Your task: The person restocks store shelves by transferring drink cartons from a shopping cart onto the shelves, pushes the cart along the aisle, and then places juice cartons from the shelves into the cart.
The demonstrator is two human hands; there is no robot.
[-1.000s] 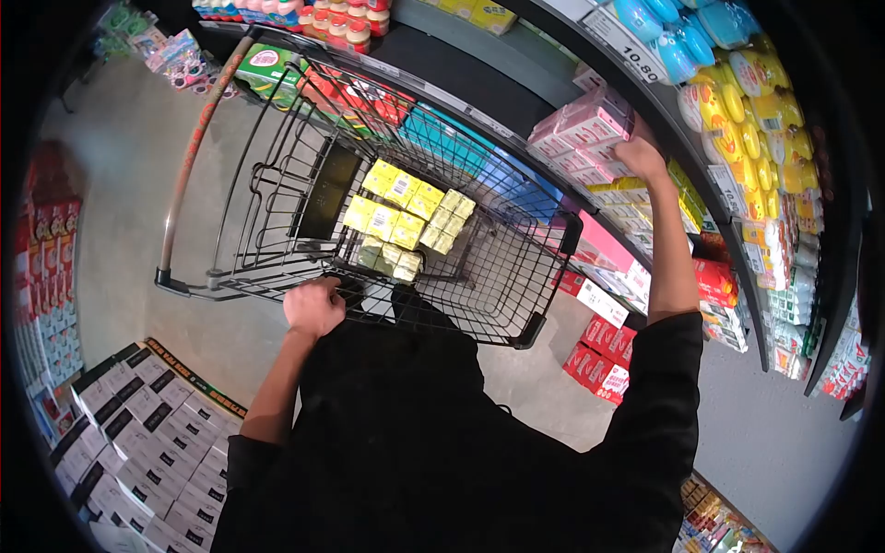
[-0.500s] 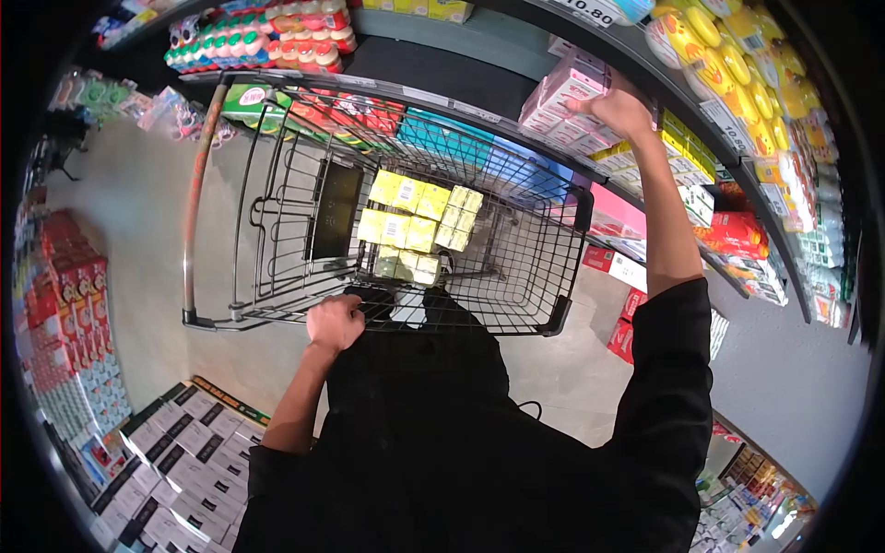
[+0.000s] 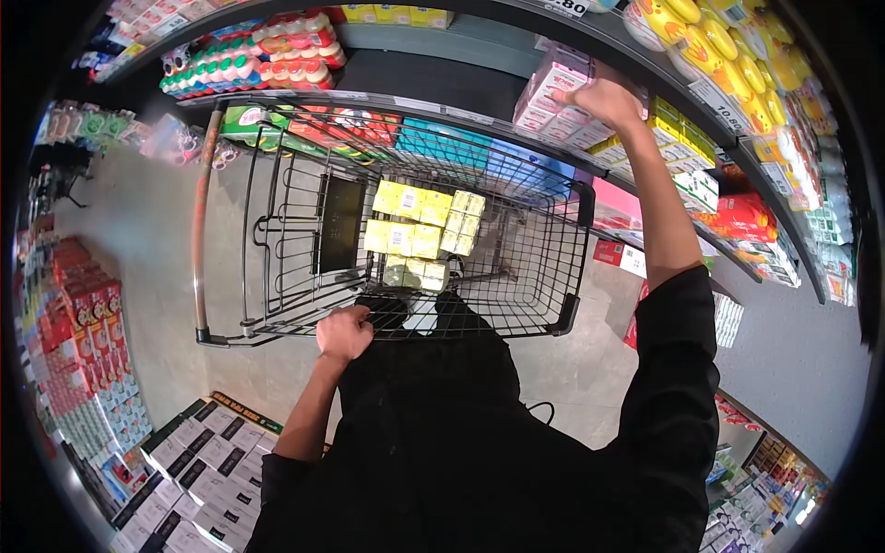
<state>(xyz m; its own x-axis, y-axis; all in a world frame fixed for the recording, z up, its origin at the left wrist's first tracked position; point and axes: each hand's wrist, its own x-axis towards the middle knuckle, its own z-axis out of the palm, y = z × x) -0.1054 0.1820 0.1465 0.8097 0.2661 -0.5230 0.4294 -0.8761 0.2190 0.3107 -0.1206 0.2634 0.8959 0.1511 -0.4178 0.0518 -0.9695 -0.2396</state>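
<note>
My left hand [image 3: 345, 333] is closed around the near top rim of a black wire shopping cart [image 3: 566, 318]. Inside the cart lie several yellow carton packs [image 3: 412, 201], grouped toward the handle end. Up at the shelf, my right hand [image 3: 604, 100] grips a pink-and-white carton pack [image 3: 564, 76] from its right side. The thumb lies across the pack's front, while the other fingers are mostly hidden behind it. More pink packs sit below and beside this one, touching it.
Yellow-green cartons [image 3: 678, 138] stand right of the pink packs. A price-tagged shelf edge [image 3: 705, 90] with yellow duck-shaped packages [image 3: 714, 46] rises above. Bottled drinks [image 3: 295, 57] fill the back left. Stacked white boxes [image 3: 207, 470] and red cartons [image 3: 92, 313] stand on the left floor.
The view has shifted slightly, and the cart appears a little further right and lower. Both hands keep their places, the left on the cart rim and the right at the pink packs.
</note>
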